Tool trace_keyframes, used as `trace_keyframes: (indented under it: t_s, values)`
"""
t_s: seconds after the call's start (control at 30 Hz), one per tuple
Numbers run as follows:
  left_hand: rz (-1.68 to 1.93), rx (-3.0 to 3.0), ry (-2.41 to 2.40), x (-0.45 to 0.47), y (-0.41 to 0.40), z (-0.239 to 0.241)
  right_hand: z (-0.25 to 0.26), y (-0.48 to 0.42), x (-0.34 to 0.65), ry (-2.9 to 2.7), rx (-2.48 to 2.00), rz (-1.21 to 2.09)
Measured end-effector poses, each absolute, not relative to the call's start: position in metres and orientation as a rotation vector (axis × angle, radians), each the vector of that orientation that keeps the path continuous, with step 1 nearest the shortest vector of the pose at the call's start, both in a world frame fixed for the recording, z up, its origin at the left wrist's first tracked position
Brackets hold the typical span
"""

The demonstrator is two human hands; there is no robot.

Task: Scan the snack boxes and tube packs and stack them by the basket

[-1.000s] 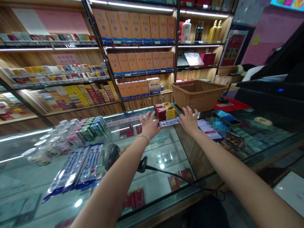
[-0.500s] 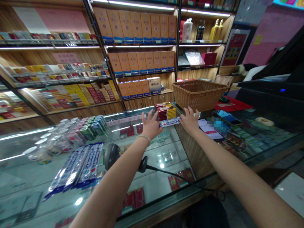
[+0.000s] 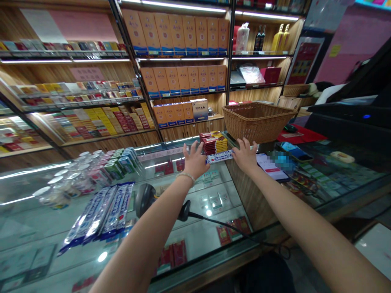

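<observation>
A slim blue-and-white packet (image 3: 220, 156) lies across the glass counter, directly in front of a stack of red and yellow packs (image 3: 214, 142). My left hand (image 3: 195, 158), wearing a bracelet, is at the packet's left end with its fingers spread and the thumb near or touching it. At the other end is my right hand (image 3: 245, 155), fingers apart and reaching forward; its thumb side is close to the packet. Whether either fingertip presses on the packet is hard to see. Behind my left forearm, a black handheld scanner (image 3: 145, 199) rests on the glass, partly hidden.
Several long blue-and-silver packets (image 3: 100, 211) lie at the left, with rows of small clear-and-coloured containers (image 3: 88, 175) behind. A wicker basket (image 3: 258, 122) stands beyond my right hand. A lit phone (image 3: 271, 166) lies right of it. The scanner's cable (image 3: 226, 225) crosses the counter.
</observation>
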State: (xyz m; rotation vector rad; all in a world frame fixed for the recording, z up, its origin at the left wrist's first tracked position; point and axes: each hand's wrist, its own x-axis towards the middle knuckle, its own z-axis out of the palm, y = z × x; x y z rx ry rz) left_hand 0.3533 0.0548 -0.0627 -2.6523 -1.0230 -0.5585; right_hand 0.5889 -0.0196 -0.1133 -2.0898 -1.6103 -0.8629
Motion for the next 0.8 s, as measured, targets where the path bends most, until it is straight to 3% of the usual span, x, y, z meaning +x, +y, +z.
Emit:
trace_keyframes:
  t_s: [0.33, 0.8]
  values:
    - [-0.591, -2.634, -1.107, 0.3525, 0.0564, -0.0659, -0.1128, -0.0197, 0.5846, -1.613, -1.983, -0.821]
    - [-0.365, -2.627, -1.157, 0.3476, 0.0526, -0.056, -0.1181, -0.0204, 0.5846, -1.667, -1.932, -0.878]
